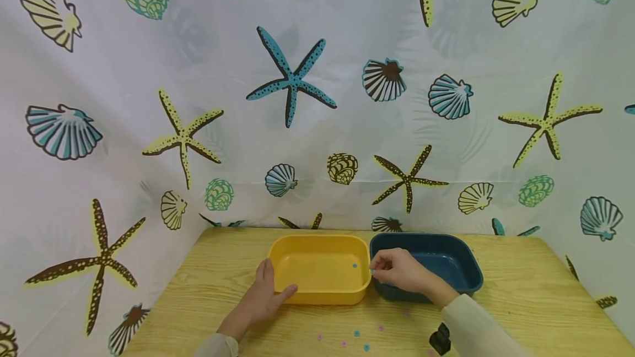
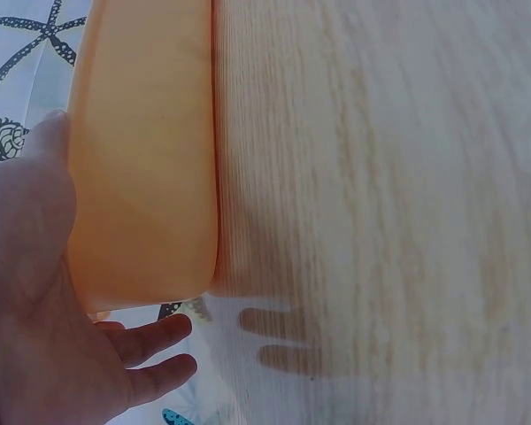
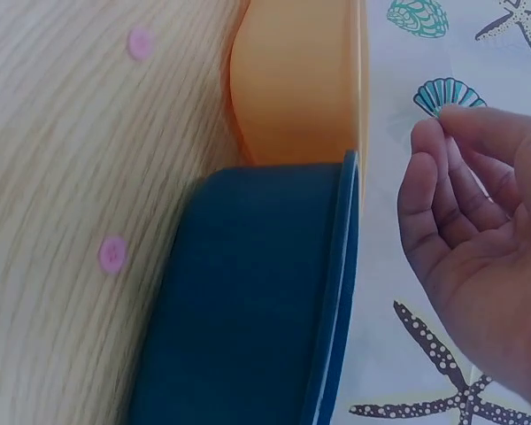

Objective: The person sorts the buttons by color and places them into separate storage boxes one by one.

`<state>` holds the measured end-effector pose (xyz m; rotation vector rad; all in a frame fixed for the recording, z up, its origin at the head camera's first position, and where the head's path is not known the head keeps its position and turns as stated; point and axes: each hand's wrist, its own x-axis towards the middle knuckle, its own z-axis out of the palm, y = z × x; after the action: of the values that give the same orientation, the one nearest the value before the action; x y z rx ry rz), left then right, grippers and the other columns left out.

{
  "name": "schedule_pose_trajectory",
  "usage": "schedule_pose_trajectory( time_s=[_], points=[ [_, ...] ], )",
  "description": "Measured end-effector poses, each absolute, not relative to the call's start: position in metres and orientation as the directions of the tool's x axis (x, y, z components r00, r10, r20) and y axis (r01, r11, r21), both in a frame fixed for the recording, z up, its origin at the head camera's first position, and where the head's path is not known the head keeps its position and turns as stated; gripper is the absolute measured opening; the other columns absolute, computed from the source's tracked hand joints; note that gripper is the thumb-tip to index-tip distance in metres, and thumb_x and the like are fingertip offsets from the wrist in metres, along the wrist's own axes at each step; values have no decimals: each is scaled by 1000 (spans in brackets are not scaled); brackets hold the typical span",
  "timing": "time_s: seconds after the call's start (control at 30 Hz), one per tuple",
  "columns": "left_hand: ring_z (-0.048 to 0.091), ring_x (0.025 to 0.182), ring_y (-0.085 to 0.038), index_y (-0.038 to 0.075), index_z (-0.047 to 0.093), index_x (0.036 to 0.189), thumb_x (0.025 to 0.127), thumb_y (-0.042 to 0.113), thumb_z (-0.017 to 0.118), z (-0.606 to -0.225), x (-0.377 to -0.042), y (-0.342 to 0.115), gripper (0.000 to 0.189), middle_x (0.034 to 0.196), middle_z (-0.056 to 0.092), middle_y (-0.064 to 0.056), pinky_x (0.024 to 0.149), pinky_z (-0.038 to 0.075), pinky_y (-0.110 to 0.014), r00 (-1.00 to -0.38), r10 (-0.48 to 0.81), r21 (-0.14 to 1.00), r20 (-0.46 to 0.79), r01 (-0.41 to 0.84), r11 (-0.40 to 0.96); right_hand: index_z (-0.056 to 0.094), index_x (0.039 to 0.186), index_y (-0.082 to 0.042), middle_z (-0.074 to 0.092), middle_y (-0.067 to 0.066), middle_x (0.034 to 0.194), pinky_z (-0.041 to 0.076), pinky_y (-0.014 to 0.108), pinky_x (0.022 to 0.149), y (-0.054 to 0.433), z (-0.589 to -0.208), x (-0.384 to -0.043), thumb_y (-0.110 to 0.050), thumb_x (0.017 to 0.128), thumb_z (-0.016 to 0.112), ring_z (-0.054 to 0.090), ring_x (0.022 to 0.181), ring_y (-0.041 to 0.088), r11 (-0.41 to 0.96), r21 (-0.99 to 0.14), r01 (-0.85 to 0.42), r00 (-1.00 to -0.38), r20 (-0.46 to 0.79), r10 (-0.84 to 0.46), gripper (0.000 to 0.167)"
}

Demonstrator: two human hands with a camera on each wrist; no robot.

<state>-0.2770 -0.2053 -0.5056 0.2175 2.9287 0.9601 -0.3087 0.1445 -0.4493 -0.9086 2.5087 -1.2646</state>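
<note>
My left hand [image 1: 263, 296] rests against the left front corner of a yellow plastic bin [image 1: 322, 297]. Its thumb lies along the front and the fingers reach along the left side; in the left wrist view two fingers stick out straight past the wall. Between thumb and forefinger, my right hand [image 1: 399, 271] pinches a small blue button [image 1: 372, 271] above where the yellow bin meets a dark blue bin [image 1: 476, 280]. In the right wrist view the fingertips nearly hide that button. One blue button [image 1: 354, 265] is inside the yellow bin.
On the wooden table [image 1: 198, 280], in front of the bins, lie several loose buttons, pink ones [image 1: 344, 343] and blue ones [image 1: 356, 334]. A black device [image 1: 440, 339] is on the right wrist. A curtain [image 1: 317, 142] printed with shells and starfish surrounds the table.
</note>
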Motion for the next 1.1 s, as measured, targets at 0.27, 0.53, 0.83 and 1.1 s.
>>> schedule_pose_trajectory(
  time_s=[0.27,0.53,0.83,1.1],
  points=[
    [41,121,-49,-14,-1,144,90,61,49,-506,-278,-205,106,149,0,-34,96,38,-53,-990,143,579,4,119,807,65,101,2,64,11,83,50,29,61,130,-451,-312,-8,92,61,61,74,30,433,-797,-421,-807,112,-580,14],
    [41,122,-47,-14,-1,145,91,57,51,-507,-279,-204,103,149,1,-34,98,37,-53,-990,142,579,4,118,807,65,102,3,64,10,83,52,37,64,125,-463,-321,-9,92,62,60,73,31,441,-802,-403,-817,99,-568,17],
    [41,123,-47,-15,0,144,90,58,51,-505,-276,-203,104,149,1,-35,99,36,-52,-989,147,584,-2,118,803,65,100,3,64,9,81,50,52,69,117,-463,-322,-6,91,61,60,76,39,430,-821,-377,-830,93,-550,13],
    [44,119,-47,-15,-1,144,90,60,50,-505,-277,-204,105,149,1,-35,97,38,-52,-989,146,571,-3,118,812,65,100,2,62,6,79,51,48,69,110,-464,-328,-5,92,59,59,70,20,467,-817,-338,-854,58,-517,11]
  ],
)
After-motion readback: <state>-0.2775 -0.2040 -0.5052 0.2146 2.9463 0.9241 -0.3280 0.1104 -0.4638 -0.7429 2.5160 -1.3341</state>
